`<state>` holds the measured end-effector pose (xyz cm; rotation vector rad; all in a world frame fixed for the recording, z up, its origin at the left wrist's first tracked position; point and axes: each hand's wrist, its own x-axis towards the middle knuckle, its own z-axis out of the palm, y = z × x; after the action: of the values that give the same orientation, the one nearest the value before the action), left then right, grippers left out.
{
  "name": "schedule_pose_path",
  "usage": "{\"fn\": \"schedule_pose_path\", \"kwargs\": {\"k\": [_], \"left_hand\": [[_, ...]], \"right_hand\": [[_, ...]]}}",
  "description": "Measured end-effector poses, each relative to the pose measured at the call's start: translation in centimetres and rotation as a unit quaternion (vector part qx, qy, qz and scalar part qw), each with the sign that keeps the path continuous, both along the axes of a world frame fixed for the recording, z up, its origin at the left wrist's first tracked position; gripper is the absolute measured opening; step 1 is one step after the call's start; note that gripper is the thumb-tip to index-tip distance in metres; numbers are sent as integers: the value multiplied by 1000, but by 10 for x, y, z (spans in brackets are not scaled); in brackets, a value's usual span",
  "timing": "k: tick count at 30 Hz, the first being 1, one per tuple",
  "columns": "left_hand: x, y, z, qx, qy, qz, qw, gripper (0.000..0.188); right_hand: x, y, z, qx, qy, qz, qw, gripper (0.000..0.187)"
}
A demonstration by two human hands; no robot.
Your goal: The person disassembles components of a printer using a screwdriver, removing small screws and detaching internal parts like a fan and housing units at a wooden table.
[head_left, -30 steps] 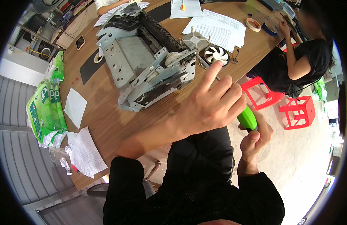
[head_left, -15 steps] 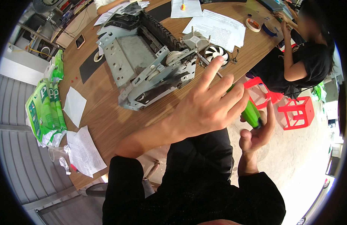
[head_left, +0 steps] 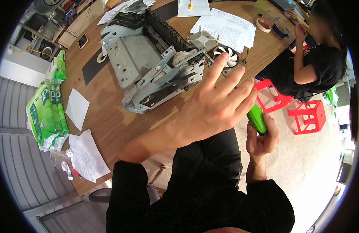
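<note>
My right hand point(head_left: 262, 139) is closed round the green handle of a screwdriver point(head_left: 258, 118). In front of it, my left hand point(head_left: 214, 103) is held above the table edge with its fingers stretched out and apart; its thumb is hidden underneath. The left hand covers most of the screwdriver's shaft. Just beyond its fingertips lie a small fan point(head_left: 230, 57) with white blades and a metal heat sink point(head_left: 202, 40). To the left of the hand rests a grey metal machine chassis point(head_left: 138, 54) with gears and a dark roller.
Printed sheets point(head_left: 230, 29) and tape rolls point(head_left: 263, 25) lie at the far side of the wooden table point(head_left: 105, 132). Green packages point(head_left: 47, 112) and loose papers point(head_left: 88, 155) are on the left. A person in black point(head_left: 319, 66) sits at right, near red stools point(head_left: 308, 116).
My right hand has closed its fingers round the screwdriver handle, where thumb and index stood apart before. The left fingers have spread a little and shifted slightly.
</note>
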<state>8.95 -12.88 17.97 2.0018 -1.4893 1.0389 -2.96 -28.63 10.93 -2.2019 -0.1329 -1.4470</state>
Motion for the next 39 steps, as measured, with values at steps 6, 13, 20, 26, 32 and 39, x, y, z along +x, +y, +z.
{"fn": "schedule_pose_path", "kwargs": {"k": [6, 13, 20, 26, 32, 39], "left_hand": [[-2, -2, -4, 2, -1, -12, 1000, 8], [-2, -8, -4, -45, -10, -7, 999, 8], [-5, -1, 1, -21, -27, -30, 999, 7], [-6, 1, 1, -7, -20, -15, 1000, 9], [-8, 7, 6, 52, 6, -8, 999, 21], [-17, 5, -4, 82, 24, -51, 995, 23]], "right_hand": [[-9, -6, 11, 221, 210, 155, 940, 70], [-10, -1, -5, 15, 52, -38, 998, 61], [-7, 2, 5, 117, 83, 80, 986, 63], [-4, 0, 20, -53, 55, 23, 997, 52], [-6, 11, 24, 122, 186, 7, 975, 47], [-14, 6, 1, 204, 196, 58, 957, 61]]}}
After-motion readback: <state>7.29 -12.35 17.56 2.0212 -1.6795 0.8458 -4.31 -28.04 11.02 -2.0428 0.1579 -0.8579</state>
